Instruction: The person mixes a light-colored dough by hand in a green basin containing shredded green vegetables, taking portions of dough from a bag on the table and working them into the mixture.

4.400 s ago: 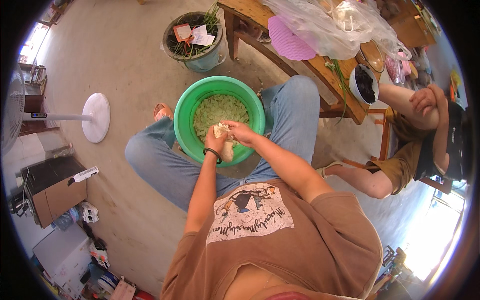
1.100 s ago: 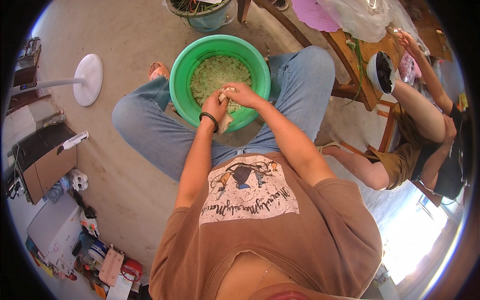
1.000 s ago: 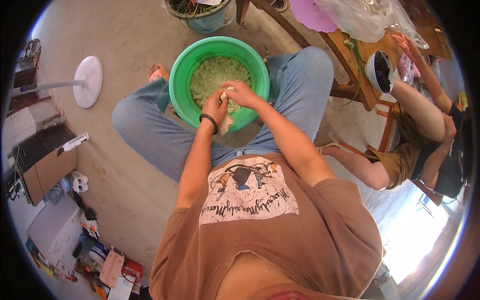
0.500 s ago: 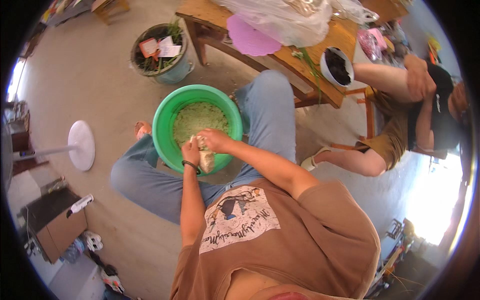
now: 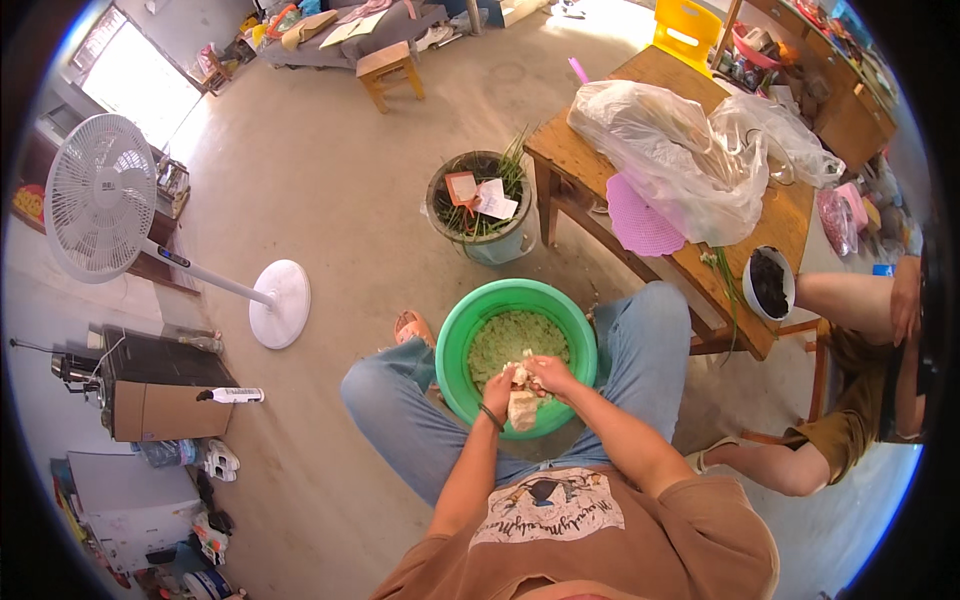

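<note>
A green tub (image 5: 452,352) stands on the floor between my knees. Pale green, crumbly, finely chopped stuff (image 5: 512,335) lies in it. Over the tub's near side, my left hand (image 5: 496,392) and my right hand (image 5: 548,374) are closed side by side around a pale beige, crumbly block (image 5: 522,411). The block's lower end sticks out below my fingers, and broken bits show between the two hands. A dark band circles my left wrist.
A bucket (image 5: 487,250) with green stalks and paper scraps stands beyond the tub. At right is a wooden table (image 5: 785,225) with plastic bags (image 5: 690,160) and a bowl (image 5: 790,285) of dark stuff; a person (image 5: 840,400) sits beside it. A fan (image 5: 281,305) stands left.
My view has swung up and left, so the tub and hands appear lower and farther right. Both hands still grip the block, with more broken bits now showing between the fingers.
</note>
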Action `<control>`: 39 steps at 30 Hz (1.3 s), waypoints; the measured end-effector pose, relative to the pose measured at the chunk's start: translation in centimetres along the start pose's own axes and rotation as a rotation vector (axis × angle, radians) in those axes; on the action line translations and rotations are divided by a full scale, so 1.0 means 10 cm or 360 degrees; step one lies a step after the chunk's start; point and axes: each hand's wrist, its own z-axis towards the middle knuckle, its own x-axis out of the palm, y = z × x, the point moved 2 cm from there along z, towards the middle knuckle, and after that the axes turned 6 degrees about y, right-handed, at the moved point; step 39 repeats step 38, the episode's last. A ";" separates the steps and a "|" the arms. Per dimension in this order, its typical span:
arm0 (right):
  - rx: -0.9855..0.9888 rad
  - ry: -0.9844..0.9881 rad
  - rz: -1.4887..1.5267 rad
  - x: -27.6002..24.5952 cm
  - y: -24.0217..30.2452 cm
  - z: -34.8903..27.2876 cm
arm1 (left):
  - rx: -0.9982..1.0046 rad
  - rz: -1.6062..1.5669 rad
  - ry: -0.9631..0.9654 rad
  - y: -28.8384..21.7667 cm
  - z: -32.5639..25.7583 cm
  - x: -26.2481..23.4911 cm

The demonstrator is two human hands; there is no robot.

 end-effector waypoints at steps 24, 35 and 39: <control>-0.0532 -0.0157 -0.1748 0.11 0.17 -0.04 | -0.0177 -0.0035 0.0231 -0.12 0.09 0.08; -0.0705 -0.0047 -0.1250 0.03 -0.02 0.03 | 0.0077 0.0390 0.0014 -0.08 0.01 0.05; -0.0718 -0.0145 -0.1269 -0.04 -0.04 0.17 | 0.0072 0.0363 -0.0025 -0.18 0.03 0.09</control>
